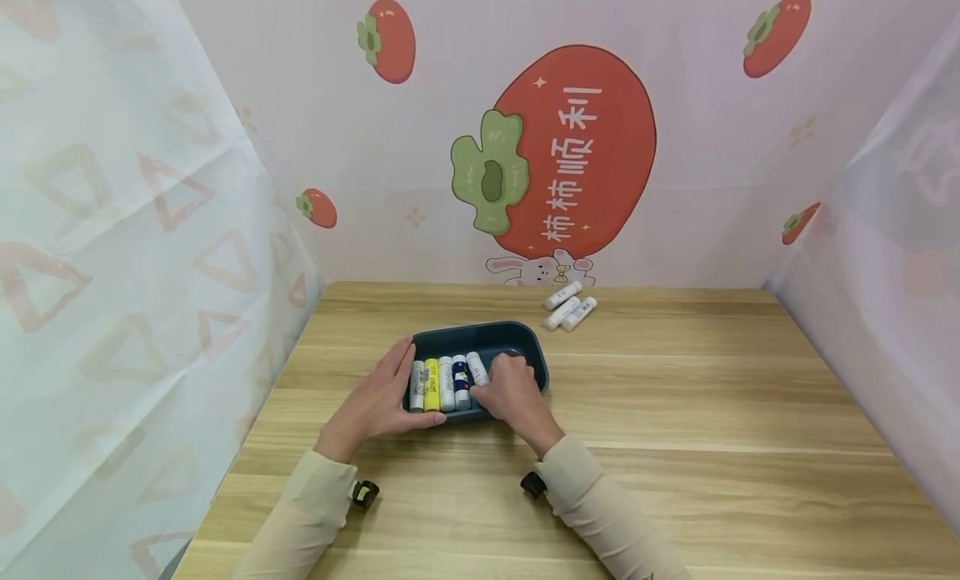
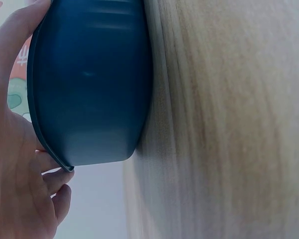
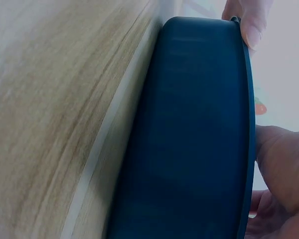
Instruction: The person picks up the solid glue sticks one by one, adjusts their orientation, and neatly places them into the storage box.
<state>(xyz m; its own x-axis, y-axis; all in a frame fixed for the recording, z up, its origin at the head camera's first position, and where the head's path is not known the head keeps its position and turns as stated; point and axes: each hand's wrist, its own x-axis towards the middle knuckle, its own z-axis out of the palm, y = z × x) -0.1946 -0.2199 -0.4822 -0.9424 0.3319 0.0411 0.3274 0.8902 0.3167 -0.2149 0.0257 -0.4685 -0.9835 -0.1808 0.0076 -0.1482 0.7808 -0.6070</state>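
A dark blue tray (image 1: 529,337) rests on the wooden table. My left hand (image 1: 378,395) holds its left end, thumb along the near rim and fingers at the far left side. Inside the tray, a silver-grey lip balm tube (image 1: 417,388), a yellow one (image 1: 431,386), a white one (image 1: 446,384) and a navy one (image 1: 461,380) lie side by side. My right hand (image 1: 513,390) reaches in over the near rim and pinches another white lip balm tube (image 1: 477,368), slightly tilted beside the navy one. Its lower end is hidden by the fingers. Both wrist views show mostly the tray's outer wall (image 2: 94,84).
Beyond the tray's far right corner, three white tubes (image 1: 572,307) lie near the table's back edge. A printed cloth (image 1: 705,230) hangs behind the table (image 1: 675,397), with more patterned cloth at both sides.
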